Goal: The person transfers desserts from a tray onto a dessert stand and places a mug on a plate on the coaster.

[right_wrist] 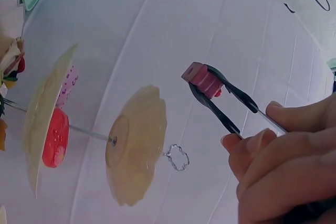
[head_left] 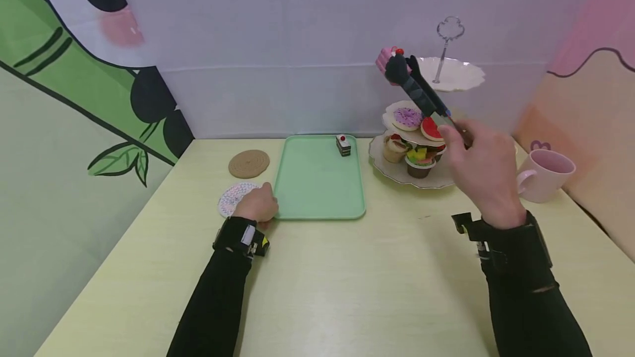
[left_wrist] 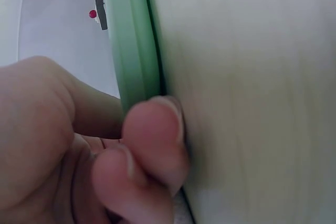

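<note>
My right hand holds black-tipped tongs up in front of the tiered stand. Between the tong tips is a small pink toy cake with a red berry on it, raised clear of the stand's top plate. At the near left corner of the green tray, my left hand pinches the rim, its fingers curled at the edge in the left wrist view. A small dark and white toy cake with a red berry sits at the tray's far right corner.
The three-tier stand carries toy cupcakes and round cookies on its lower plates. A pink mug stands right of it. Left of the tray lie a brown woven coaster and a patterned coaster, partly under my left hand.
</note>
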Demonstrator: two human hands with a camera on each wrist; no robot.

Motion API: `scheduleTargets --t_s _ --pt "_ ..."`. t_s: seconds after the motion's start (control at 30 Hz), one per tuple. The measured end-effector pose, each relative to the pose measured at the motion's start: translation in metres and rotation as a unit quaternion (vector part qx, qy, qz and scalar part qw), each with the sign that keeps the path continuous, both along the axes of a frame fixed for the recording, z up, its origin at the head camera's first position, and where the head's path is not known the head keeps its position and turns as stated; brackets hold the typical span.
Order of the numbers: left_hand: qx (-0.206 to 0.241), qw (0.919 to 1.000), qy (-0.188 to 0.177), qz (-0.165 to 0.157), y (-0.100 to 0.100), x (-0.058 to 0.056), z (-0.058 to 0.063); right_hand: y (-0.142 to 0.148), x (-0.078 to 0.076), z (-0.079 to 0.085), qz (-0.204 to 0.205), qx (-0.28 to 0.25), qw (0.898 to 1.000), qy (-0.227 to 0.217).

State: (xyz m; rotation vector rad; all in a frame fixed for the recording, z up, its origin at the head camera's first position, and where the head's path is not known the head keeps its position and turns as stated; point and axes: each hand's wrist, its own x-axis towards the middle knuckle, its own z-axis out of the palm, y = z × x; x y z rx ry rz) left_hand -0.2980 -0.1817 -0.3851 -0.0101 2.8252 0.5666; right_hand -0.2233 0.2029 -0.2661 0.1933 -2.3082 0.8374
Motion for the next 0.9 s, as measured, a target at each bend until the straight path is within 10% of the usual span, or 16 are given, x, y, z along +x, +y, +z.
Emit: scheduleTargets --t_s 0.9 --pt "0.011 0.9999 -0.009 0.004 -0.001 0.002 0.004 0.056 0.003 0.018 -0.135 -0.048 0.99 -0.019"
